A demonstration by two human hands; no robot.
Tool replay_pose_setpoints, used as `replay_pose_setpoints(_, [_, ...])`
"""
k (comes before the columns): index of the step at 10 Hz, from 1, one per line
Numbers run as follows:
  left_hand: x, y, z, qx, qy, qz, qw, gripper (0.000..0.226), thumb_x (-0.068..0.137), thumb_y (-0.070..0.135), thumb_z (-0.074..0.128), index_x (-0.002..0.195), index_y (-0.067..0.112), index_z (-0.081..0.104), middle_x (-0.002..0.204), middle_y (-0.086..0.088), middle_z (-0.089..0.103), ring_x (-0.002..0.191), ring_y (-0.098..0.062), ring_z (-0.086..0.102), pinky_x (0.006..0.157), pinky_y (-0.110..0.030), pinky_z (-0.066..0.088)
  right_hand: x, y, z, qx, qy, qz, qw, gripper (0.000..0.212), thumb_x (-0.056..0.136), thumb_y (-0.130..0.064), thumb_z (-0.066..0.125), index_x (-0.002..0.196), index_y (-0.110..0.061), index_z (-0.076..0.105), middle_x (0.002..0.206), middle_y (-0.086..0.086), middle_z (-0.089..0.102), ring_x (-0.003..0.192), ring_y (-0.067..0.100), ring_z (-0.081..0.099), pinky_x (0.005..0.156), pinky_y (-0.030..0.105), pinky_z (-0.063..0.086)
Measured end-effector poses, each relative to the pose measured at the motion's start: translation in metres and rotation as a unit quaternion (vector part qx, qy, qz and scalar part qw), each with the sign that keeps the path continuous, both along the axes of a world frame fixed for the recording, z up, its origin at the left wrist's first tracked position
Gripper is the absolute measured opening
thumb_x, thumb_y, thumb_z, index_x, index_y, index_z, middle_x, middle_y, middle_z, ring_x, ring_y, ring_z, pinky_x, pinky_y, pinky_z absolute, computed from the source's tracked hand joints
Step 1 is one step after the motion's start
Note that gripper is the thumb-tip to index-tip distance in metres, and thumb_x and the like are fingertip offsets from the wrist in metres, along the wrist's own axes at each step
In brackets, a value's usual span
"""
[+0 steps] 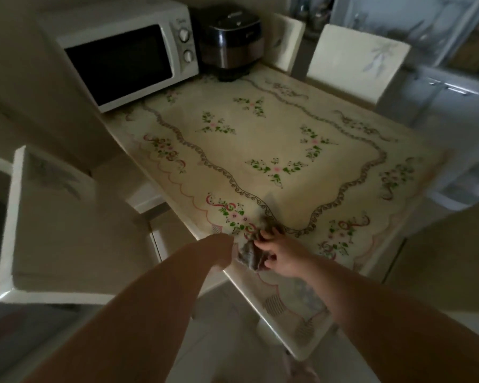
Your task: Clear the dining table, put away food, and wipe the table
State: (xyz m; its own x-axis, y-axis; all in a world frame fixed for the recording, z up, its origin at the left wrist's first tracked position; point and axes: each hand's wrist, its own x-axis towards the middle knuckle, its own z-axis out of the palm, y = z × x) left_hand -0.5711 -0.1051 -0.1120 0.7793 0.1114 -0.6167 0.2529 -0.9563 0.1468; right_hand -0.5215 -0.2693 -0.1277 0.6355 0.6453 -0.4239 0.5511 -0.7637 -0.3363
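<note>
right hand [278, 254] gripping grey rag [248, 255] on floral table [260, 150], near-left edge | left hand [222, 244] beside rag, grip unclear (blurred) | microwave [122, 59], rice cooker [230, 42] at far end

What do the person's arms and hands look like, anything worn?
Right hand is bare: no glove, ring or watch visible, forearm uncovered near the wrist. Left arm looks plain and unmarked; dim blur hides whether it is sleeved, and its hand cannot be made out.

Glossy smooth tablecloth [260, 189], soft cloth rag [249, 256], plastic microwave [122, 59] w/ glossy door.
</note>
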Motion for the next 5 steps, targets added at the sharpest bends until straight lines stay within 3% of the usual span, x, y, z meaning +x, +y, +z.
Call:
replay_pose_setpoints(1, [-0.005,0.014,0.005,-0.007,-0.049,-0.026,0.998,0.055,0.097,0.000,0.037,0.150,0.008,0.023,0.158,-0.010,0.022,0.145,-0.024,0.022,0.119,-0.035,0.021,-0.003,0.006,0.016,0.051,-0.024,-0.071,0.996,0.047,0.095,-0.022,0.052,0.140,-0.033,0.043,0.155,-0.003,0.028,0.137,0.025,0.039,0.111,0.039,0.036])
replay_pose_setpoints(2, [-0.009,0.025,0.007,0.009,-0.072,-0.056,0.996,0.051,0.097,0.003,0.037,0.147,0.008,0.029,0.155,-0.009,0.029,0.143,-0.023,0.028,0.117,-0.035,0.025,-0.015,0.008,0.021,0.073,-0.034,-0.145,0.986,0.039,0.096,-0.019,0.051,0.134,-0.025,0.052,0.134,0.004,0.054,0.110,0.021,0.060,0.091,0.030,0.051])
replay_pose_setpoints(3, [-0.014,0.027,0.013,0.012,-0.074,-0.078,0.994,0.052,0.097,0.003,0.038,0.148,0.009,0.028,0.156,-0.007,0.028,0.143,-0.021,0.026,0.118,-0.033,0.023,-0.027,0.003,0.013,0.112,-0.015,-0.250,0.962,0.037,0.094,-0.012,0.053,0.130,-0.017,0.057,0.124,0.005,0.064,0.105,0.020,0.063,0.092,0.033,0.052])
replay_pose_setpoints(4, [-0.016,0.023,0.016,0.017,-0.076,-0.101,0.992,0.050,0.098,0.006,0.039,0.148,0.010,0.029,0.156,-0.007,0.027,0.144,-0.021,0.025,0.117,-0.033,0.022,-0.037,-0.011,0.006,0.120,0.008,-0.290,0.949,0.036,0.090,-0.021,0.061,0.126,-0.017,0.060,0.119,0.002,0.067,0.104,0.018,0.064,0.093,0.031,0.051])
replay_pose_setpoints(5, [-0.016,0.012,0.023,0.004,-0.061,-0.098,0.993,0.051,0.100,0.008,0.036,0.150,0.013,0.025,0.158,-0.006,0.022,0.146,-0.021,0.019,0.118,-0.033,0.017,-0.040,-0.029,0.010,0.084,-0.016,-0.302,0.950,0.036,0.093,-0.026,0.055,0.127,-0.019,0.060,0.121,0.002,0.065,0.111,0.020,0.060,0.091,0.026,0.045])
